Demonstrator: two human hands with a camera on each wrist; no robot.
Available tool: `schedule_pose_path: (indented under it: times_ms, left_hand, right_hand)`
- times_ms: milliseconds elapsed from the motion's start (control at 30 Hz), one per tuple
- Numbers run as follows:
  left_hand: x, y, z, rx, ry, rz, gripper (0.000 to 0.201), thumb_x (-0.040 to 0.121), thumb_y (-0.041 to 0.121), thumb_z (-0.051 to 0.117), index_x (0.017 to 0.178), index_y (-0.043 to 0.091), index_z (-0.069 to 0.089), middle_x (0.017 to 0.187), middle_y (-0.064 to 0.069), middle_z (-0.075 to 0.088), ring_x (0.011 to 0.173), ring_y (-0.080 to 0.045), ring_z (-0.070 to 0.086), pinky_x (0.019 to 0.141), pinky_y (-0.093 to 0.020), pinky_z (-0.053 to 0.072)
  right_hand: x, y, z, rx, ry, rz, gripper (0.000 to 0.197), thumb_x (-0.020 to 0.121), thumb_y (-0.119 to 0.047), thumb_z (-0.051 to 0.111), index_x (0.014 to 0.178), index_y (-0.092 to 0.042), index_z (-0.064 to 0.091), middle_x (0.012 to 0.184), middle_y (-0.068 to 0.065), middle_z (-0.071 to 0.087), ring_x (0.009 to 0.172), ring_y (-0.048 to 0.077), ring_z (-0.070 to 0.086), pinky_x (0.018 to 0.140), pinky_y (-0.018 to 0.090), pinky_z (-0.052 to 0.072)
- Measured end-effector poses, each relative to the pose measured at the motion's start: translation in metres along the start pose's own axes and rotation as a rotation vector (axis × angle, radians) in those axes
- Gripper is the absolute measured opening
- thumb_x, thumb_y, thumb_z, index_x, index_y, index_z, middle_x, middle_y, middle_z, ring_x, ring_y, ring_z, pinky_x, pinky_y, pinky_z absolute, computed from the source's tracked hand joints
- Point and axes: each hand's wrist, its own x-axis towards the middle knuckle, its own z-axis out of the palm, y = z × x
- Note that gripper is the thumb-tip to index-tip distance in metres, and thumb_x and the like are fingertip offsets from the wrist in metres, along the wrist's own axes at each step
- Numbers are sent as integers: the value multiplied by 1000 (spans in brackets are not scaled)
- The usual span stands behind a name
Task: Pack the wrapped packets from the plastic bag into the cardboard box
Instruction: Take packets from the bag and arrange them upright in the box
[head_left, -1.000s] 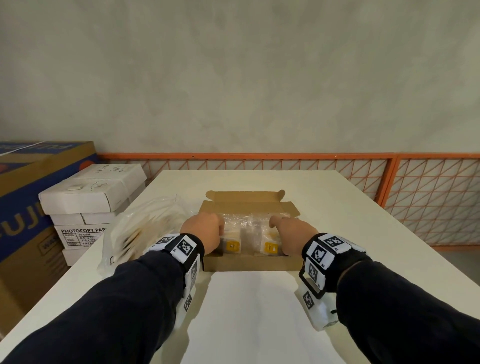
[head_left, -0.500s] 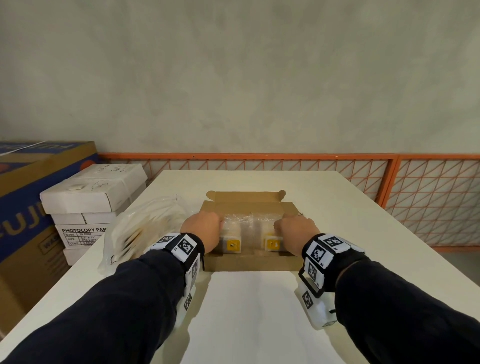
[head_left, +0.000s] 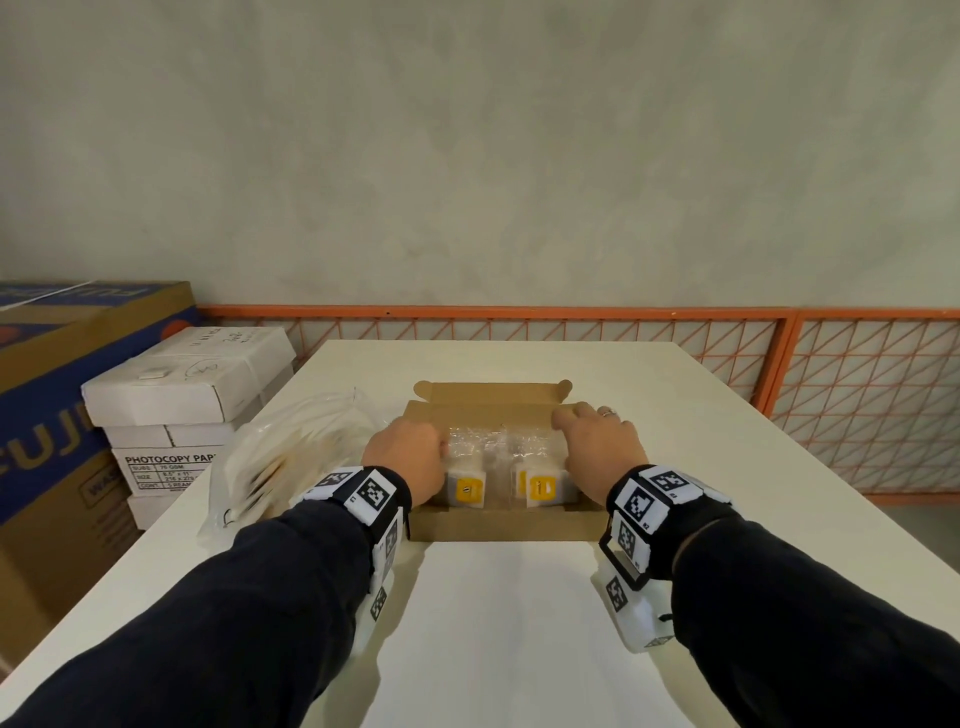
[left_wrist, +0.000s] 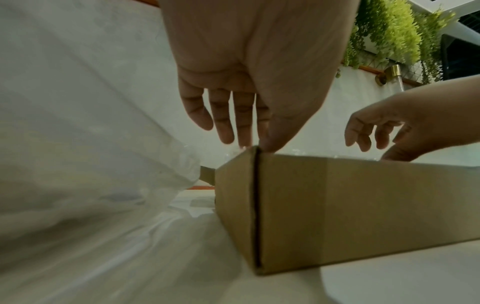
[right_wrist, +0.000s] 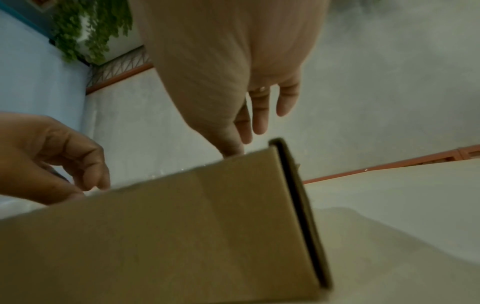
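Since a second ago, right hand (head_left: 597, 441) slid toward the box's (head_left: 506, 525) far right corner, fingers loosely spread; left hand (head_left: 408, 457) rests beside 2 packets (head_left: 506, 470) inside it, fingers relaxed. Plastic bag (head_left: 280, 457) lies at the table's (head_left: 509, 649) left edge.
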Motion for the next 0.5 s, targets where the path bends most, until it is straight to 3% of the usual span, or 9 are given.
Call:
schedule_pose_path:
  times_ms: [67, 133, 200, 267, 400, 500]
  left_hand:
    - [-1, 2, 1, 4, 92, 58, 18, 83, 9, 51, 97, 16, 60, 105, -1, 52, 103, -21, 47, 86, -31, 46]
    - [-4, 7, 0, -26, 110, 120, 14, 86, 14, 50, 96, 15, 59, 99, 1, 50, 96, -19, 48, 83, -29, 45]
    - [-7, 14, 1, -69, -6, 184, 12, 91, 20, 48, 91, 16, 59, 85, 5, 52, 81, -14, 52, 74, -25, 44]
    - [-7, 19, 6, -74, -178, 221, 22, 95, 27, 44, 86, 15, 60, 76, 5, 53, 71, -12, 50, 70, -24, 40]
    - [-3, 20, 16, 3, -329, 147, 43, 99, 37, 32, 100, 8, 63, 99, -11, 64, 86, -22, 54, 79, -31, 40]
    - [-5, 22, 14, 70, -335, 107, 46, 99, 38, 31, 105, 3, 61, 95, -12, 59, 91, -25, 56, 78, -30, 41]
  right_hand:
    - [0, -2, -2, 42, 27, -22, 41, 83, -3, 52, 121, -16, 45, 123, 7, 49, 111, 30, 49, 89, 37, 43]
    - [-3, -5, -5, 129, -44, -74, 29, 86, -6, 53, 114, -13, 51, 117, 6, 51, 105, 27, 50, 82, 31, 44]
    - [-8, -11, -5, 158, -214, -160, 23, 88, -7, 50, 110, -12, 56, 107, 7, 57, 91, 21, 50, 73, 24, 39]
    - [-10, -14, -3, 135, -361, -202, 30, 89, -3, 44, 114, -12, 58, 109, 8, 62, 85, 16, 46, 67, 20, 36]
    - [-9, -15, 0, 53, -432, -134, 35, 91, -3, 41, 124, -10, 53, 119, 11, 61, 92, 21, 52, 74, 25, 38]
    - [-8, -15, 1, -16, -453, -96, 31, 93, -7, 41, 117, -2, 59, 117, 14, 62, 102, 27, 60, 82, 29, 46]
